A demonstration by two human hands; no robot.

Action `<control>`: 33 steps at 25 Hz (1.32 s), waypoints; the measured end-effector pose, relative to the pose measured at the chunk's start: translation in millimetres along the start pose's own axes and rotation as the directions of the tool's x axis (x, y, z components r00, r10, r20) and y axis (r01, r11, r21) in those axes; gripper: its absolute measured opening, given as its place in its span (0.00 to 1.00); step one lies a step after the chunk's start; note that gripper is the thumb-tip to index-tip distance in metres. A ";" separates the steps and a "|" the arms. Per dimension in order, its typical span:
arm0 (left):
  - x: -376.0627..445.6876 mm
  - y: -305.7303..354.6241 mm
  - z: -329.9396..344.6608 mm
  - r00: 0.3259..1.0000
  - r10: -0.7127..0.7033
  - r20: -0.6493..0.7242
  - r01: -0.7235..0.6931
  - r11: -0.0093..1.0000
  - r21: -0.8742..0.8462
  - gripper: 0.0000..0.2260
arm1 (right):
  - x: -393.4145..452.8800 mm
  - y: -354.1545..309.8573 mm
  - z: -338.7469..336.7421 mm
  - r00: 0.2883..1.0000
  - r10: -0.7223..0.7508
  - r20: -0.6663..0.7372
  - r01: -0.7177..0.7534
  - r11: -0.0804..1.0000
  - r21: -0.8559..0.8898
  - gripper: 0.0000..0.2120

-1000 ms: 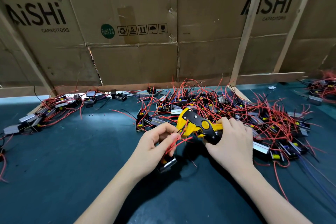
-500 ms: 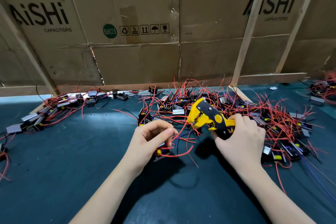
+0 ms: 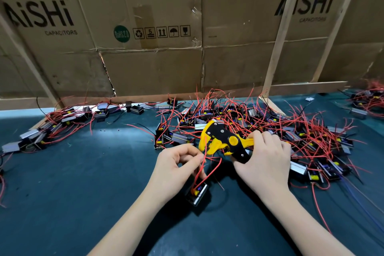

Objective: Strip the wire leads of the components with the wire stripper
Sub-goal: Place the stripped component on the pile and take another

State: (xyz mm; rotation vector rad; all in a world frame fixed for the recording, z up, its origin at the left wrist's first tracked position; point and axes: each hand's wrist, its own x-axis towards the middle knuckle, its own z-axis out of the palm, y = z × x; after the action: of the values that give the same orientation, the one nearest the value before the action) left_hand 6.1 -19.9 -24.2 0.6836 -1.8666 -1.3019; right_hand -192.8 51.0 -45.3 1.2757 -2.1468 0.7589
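Observation:
My right hand [image 3: 264, 162] grips the handles of the yellow and black wire stripper [image 3: 222, 140], whose jaws point left. My left hand [image 3: 176, 164] pinches a red wire lead [image 3: 202, 164] that runs up into the stripper's jaws. That lead belongs to a small black component [image 3: 197, 192] lying on the dark green table [image 3: 83, 172] just below my left hand. A second red lead curls to the right of it.
A big tangle of components with red wires [image 3: 291, 131] lies behind and right of my hands. A smaller pile [image 3: 58, 124] sits at the far left, another [image 3: 369, 102] at the far right. Cardboard sheets [image 3: 155, 48] on wooden slats wall off the back.
The stripper swung back down to the left and its jaws now meet the red lead. My left hand shifted its pinch up the wire, and the component slid nearer to me.

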 end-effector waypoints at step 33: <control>0.0 0.7 -12.0 0.999 -0.013 0.032 0.005 0.971 0.238 0.08 | 6.0 17.4 1.4 0.999 -0.035 0.009 0.036 0.991 -0.129 0.27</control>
State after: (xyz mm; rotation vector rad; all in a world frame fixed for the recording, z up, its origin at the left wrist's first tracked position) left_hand 15.9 -26.2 -21.1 0.7984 -2.0703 -1.1109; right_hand -211.1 53.4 -45.6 1.2466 -2.1359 0.5914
